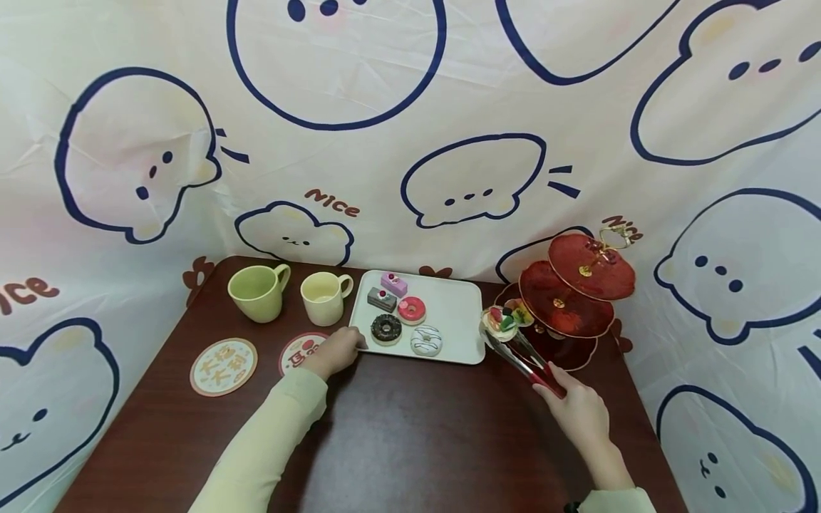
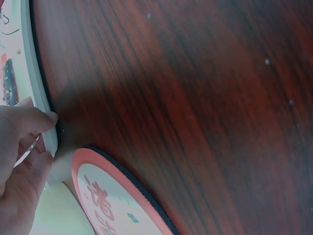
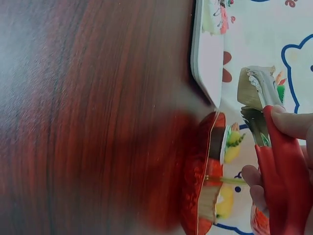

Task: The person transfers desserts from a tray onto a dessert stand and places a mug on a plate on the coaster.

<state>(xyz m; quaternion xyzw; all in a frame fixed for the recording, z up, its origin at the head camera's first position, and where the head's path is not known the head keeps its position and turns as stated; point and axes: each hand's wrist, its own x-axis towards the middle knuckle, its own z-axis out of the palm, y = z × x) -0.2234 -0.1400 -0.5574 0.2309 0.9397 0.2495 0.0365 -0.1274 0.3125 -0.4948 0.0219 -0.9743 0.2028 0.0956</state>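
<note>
My left hand [image 1: 336, 353] pinches the front left corner of a white rectangular tray [image 1: 463, 320], thumb and fingers about its rim [image 2: 45, 105]. On the tray lie donuts, one pink [image 1: 411, 310], one dark [image 1: 386, 329] and one white-iced [image 1: 426, 340], plus a grey cake slice [image 1: 381, 299] and a purple one [image 1: 394, 284]. My right hand [image 1: 580, 413] grips red-handled tongs [image 3: 281, 166], whose metal tips hold a fruit tart [image 1: 499, 324] in the air between the tray's right end and a red tiered stand [image 1: 564, 303].
The stand's bottom tier [image 3: 198, 191] bears more fruit-topped pastries, partly hidden by the tongs in the head view. At the left are a green mug [image 1: 256, 293], a pale yellow mug [image 1: 323, 299] and two round coasters [image 1: 223, 367]. A patterned cloth [image 1: 385, 164] hangs behind the table.
</note>
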